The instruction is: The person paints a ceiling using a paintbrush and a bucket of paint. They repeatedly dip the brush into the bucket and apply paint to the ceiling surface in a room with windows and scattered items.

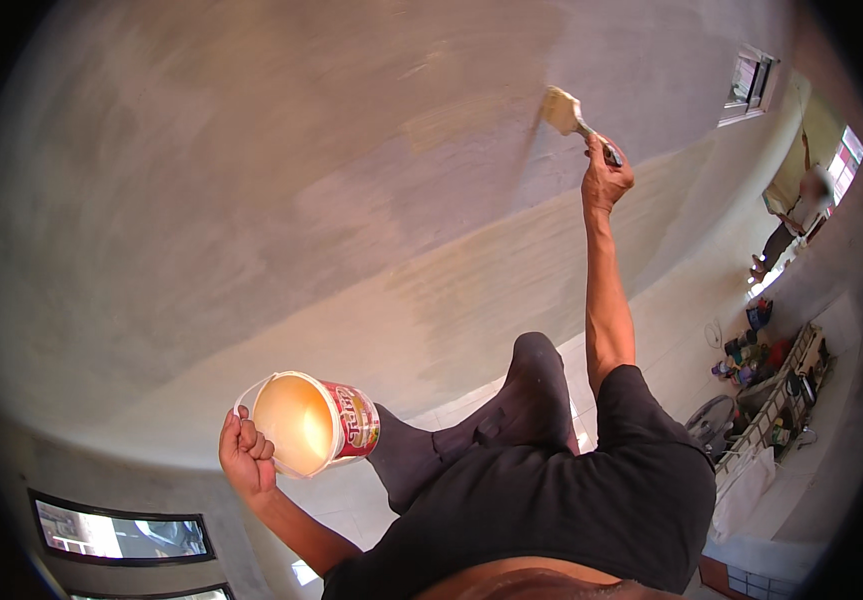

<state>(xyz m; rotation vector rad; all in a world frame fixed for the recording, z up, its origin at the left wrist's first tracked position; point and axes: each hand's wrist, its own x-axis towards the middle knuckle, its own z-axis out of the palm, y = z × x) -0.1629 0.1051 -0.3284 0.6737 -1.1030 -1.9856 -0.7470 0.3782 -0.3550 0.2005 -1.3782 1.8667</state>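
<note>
- Head view: the right hand (607, 182) is closed around the handle of a brush (560, 111), its fingers hiding part of it. The bristles, thick with cream paint, are at the wall (251, 190); whether they touch it is hard to tell.
- The left hand (248, 452) grips the handle of a bucket (355, 420) at the rim; just how the fingers wrap is partly hidden. The bucket tilts its mouth toward the camera, showing pale paint (294, 425) inside, and covers part of a trousered leg.
- Printed lettering runs over a red label (351, 415) on the bucket's side, part of it turned out of sight.
- The wall spreads broadly left of the brush, darker above and paler along a slanting band. Its lower edge meets the tiled floor (676, 320) beyond the knees.
- At the right, a ladder (766, 405) lies near a jumble of small items (746, 352), hard to sort out. Another person (794, 215) is small and blurred.
- Black rounded borders cut the corners; a lower window (121, 530) shows whole.
</note>
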